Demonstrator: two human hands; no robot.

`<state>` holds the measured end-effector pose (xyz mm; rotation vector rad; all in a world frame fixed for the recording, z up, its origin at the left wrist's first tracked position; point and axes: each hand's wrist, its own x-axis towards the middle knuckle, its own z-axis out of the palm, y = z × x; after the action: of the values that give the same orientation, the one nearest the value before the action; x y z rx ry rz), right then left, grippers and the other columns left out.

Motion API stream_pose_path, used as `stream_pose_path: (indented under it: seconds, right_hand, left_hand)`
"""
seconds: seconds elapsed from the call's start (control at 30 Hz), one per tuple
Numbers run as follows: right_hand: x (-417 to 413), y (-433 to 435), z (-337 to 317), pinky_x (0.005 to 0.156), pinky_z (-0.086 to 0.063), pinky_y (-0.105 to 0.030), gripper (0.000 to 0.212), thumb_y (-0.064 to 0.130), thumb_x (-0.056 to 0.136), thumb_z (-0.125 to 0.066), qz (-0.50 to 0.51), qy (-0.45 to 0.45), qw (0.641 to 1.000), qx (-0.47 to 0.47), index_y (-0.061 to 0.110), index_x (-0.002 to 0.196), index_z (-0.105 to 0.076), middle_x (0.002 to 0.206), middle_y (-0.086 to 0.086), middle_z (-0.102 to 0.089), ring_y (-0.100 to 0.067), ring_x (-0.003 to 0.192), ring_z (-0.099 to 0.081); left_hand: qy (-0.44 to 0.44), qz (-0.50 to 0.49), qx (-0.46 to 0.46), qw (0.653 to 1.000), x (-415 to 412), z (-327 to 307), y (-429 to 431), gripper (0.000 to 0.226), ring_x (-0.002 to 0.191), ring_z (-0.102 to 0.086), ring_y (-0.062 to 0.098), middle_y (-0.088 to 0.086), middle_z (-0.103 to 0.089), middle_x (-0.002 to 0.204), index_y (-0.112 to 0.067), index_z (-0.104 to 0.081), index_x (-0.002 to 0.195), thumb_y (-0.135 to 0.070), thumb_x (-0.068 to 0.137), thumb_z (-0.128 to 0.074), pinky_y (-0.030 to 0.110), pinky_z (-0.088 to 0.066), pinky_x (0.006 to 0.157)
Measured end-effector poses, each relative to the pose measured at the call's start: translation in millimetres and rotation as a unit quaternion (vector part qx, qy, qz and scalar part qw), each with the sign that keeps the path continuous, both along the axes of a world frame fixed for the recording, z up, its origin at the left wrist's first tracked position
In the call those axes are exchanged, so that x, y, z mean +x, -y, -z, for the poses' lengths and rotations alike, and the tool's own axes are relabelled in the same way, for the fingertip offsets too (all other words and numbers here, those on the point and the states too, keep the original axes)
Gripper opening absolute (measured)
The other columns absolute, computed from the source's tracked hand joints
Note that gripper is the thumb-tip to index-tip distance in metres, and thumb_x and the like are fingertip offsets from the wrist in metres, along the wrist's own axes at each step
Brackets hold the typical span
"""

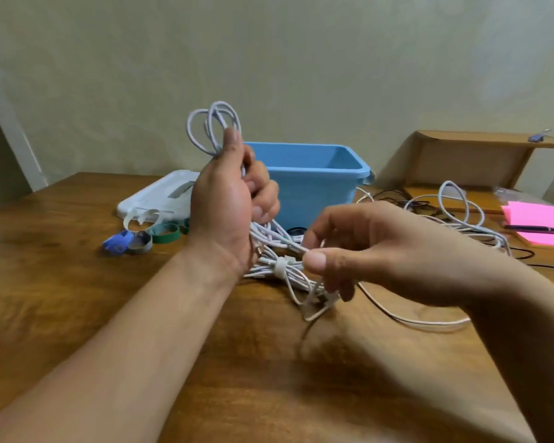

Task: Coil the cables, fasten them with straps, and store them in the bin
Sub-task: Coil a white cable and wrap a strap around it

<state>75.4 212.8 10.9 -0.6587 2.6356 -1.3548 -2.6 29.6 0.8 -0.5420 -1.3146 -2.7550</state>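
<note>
My left hand grips a coil of white cable upright above the wooden table, loops sticking out over my thumb. The coil's lower end fans out below my palm, where a white strap wraps the strands. My right hand pinches those strands just right of the strap. One loose white strand trails right across the table. The blue bin stands open right behind my hands. Several rolled straps, blue, grey, green and white, lie left of my left hand.
A white lid lies flat at the bin's left. Loose white cables and black cables sprawl at the bin's right. Pink sticky notes with a pen sit at the far right. A cardboard box stands behind them.
</note>
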Motion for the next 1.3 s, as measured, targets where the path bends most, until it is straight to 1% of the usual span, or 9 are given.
stream_pose_path:
  seconds: [0.07,0.2,0.33,0.43,0.63,0.77,0.93,1.1,1.3]
  right_hand:
    - [-1.4,-5.7,-1.4,0.058,-0.049,-0.025,0.016,0.036,0.094,-0.076,0.016,-0.036,0.999,0.035,0.021,0.098,-0.076,0.067,0.001,-0.068,-0.011,0.062,-0.06]
    - [-7.8,-42.0,-8.0,0.061,-0.043,-0.03,0.034,0.056,0.088,-0.074,0.048,-0.061,0.991,0.113,0.023,0.094,-0.08,0.073,-0.004,-0.066,-0.011,0.065,-0.055]
    - [-7.0,-71.4,-7.0,0.075,-0.055,-0.028,0.053,0.059,0.086,-0.079,0.0,-0.004,0.994,-0.108,0.006,0.091,-0.079,0.084,-0.006,-0.071,-0.019,0.08,-0.062]
    - [-4.4,-84.5,-5.3,0.096,-0.059,-0.045,0.049,0.052,0.081,-0.086,-0.04,0.044,0.984,-0.17,0.004,0.085,-0.077,0.103,-0.024,-0.077,-0.039,0.103,-0.071]
    - [-4.6,-88.9,-5.3,0.059,-0.058,-0.033,0.038,0.042,0.085,-0.085,-0.015,0.091,0.975,-0.204,0.007,0.081,-0.07,0.061,-0.014,-0.059,-0.024,0.056,-0.062]
    - [-15.3,-50.9,1.0,0.047,-0.032,-0.022,0.036,0.044,0.085,-0.075,0.079,0.004,0.988,-0.134,0.009,0.082,-0.073,0.055,0.001,-0.046,-0.01,0.048,-0.038]
    - [-16.7,-35.4,4.3,0.05,-0.033,-0.015,0.036,0.049,0.09,-0.074,0.156,-0.149,0.976,-0.011,0.016,0.078,-0.075,0.055,0.012,-0.059,0.0,0.052,-0.046]
    - [-18.1,-38.8,7.6,0.054,-0.043,-0.022,0.034,0.055,0.082,-0.071,0.206,-0.218,0.954,0.005,0.022,0.08,-0.077,0.071,0.005,-0.073,-0.004,0.06,-0.057]
    - [-19.1,-35.3,8.1,0.052,-0.04,-0.019,0.033,0.047,0.086,-0.077,0.209,-0.233,0.949,-0.029,0.015,0.083,-0.075,0.069,-0.003,-0.071,-0.005,0.059,-0.053]
  left_hand:
    - [0.009,-0.023,0.015,1.0,-3.7,-1.6,4.4,0.041,0.038,-0.021,0.009,-0.006,-0.026,0.056,-0.021,-0.044,0.08,-0.046,0.113,-0.04,0.024,-0.021,0.04]
    - [0.031,-0.041,0.034,0.998,-11.1,-4.9,18.1,0.04,0.039,-0.022,0.009,-0.006,-0.027,0.057,-0.022,-0.046,0.081,-0.047,0.112,-0.042,0.025,-0.02,0.04]
    - [0.039,0.028,-0.055,0.997,-12.8,-1.6,17.0,0.041,0.036,-0.022,0.008,-0.006,-0.024,0.055,-0.023,-0.045,0.079,-0.047,0.112,-0.043,0.022,-0.02,0.039]
    - [0.025,0.073,-0.123,0.989,-7.7,1.3,10.6,0.039,0.035,-0.022,0.007,-0.004,-0.021,0.058,-0.021,-0.047,0.081,-0.046,0.111,-0.045,0.022,-0.021,0.04]
    - [0.013,0.101,-0.19,0.976,-5.6,0.5,16.0,0.036,0.036,-0.025,0.008,-0.001,-0.037,0.061,-0.019,-0.05,0.087,-0.045,0.11,-0.046,0.02,-0.024,0.041]
    - [-0.014,0.134,-0.288,0.948,16.8,9.0,-10.0,0.034,0.035,-0.031,0.007,0.003,-0.067,0.074,-0.013,-0.055,0.1,-0.045,0.109,-0.048,0.019,-0.024,0.036]
    - [-0.011,0.169,-0.341,0.925,31.3,11.8,-19.6,0.044,0.042,-0.029,0.009,0.006,-0.072,0.073,-0.011,-0.061,0.124,-0.049,0.11,-0.043,0.022,-0.022,0.044]
    - [-0.047,0.196,-0.403,0.893,31.2,10.9,-17.4,0.036,0.038,-0.033,0.005,0.0,-0.066,0.058,-0.004,-0.063,0.108,-0.038,0.11,-0.051,0.024,-0.02,0.047]
    - [-0.041,0.2,-0.325,0.923,29.3,15.9,-18.0,0.018,0.072,-0.069,0.015,0.009,-0.074,0.082,-0.011,-0.069,0.11,-0.011,0.11,-0.051,0.028,-0.058,0.07]
